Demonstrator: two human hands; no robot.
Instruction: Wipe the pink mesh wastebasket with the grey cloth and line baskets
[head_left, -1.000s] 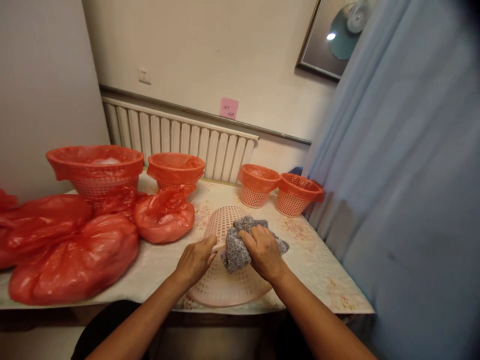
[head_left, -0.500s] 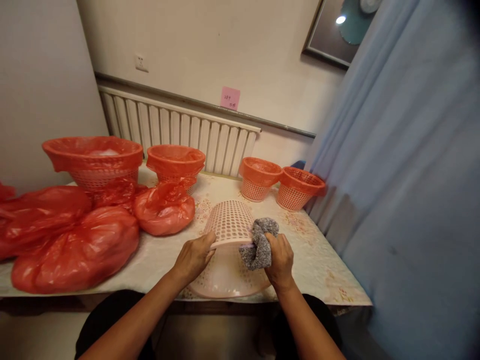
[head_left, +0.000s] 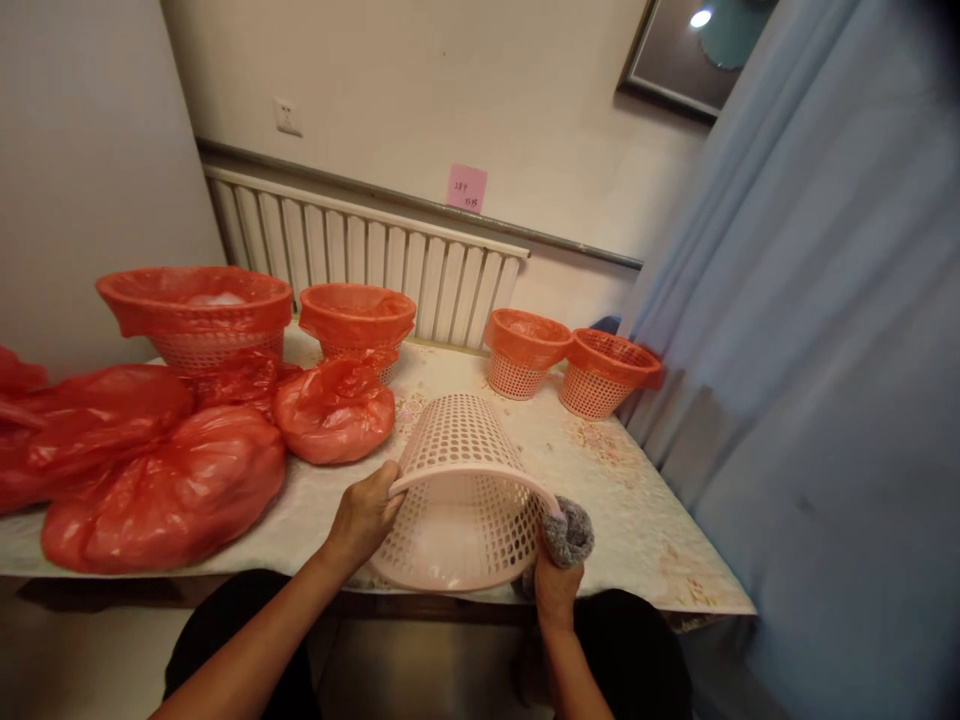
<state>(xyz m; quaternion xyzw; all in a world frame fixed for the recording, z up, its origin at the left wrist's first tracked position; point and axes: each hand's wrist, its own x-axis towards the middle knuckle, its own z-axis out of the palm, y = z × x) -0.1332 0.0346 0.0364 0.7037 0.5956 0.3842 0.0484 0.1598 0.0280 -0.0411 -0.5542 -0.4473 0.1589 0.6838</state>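
Note:
A pale pink perforated plastic basket [head_left: 461,440] lies on its side near the table's front edge, its open mouth towards me. My left hand [head_left: 365,515] grips the left side of its rim, thumb on top. At the right side of the rim, my right hand [head_left: 559,590] is closed around a grey speckled cloth [head_left: 570,532], which is pressed against the rim. The cloth and basket hide part of the right fingers.
Red bags, one a large tied bag [head_left: 165,490], fill the table's left side. Behind stand a wide red-lined basket [head_left: 196,320] and a smaller lined one [head_left: 356,315]. Two more lined baskets [head_left: 529,350] sit back right. A blue curtain [head_left: 810,350] borders the right; a radiator [head_left: 375,260] lines the wall.
My right hand has moved the cloth down and right along the rim. The basket's mouth has come into fuller view, and my left hand has shifted slightly left.

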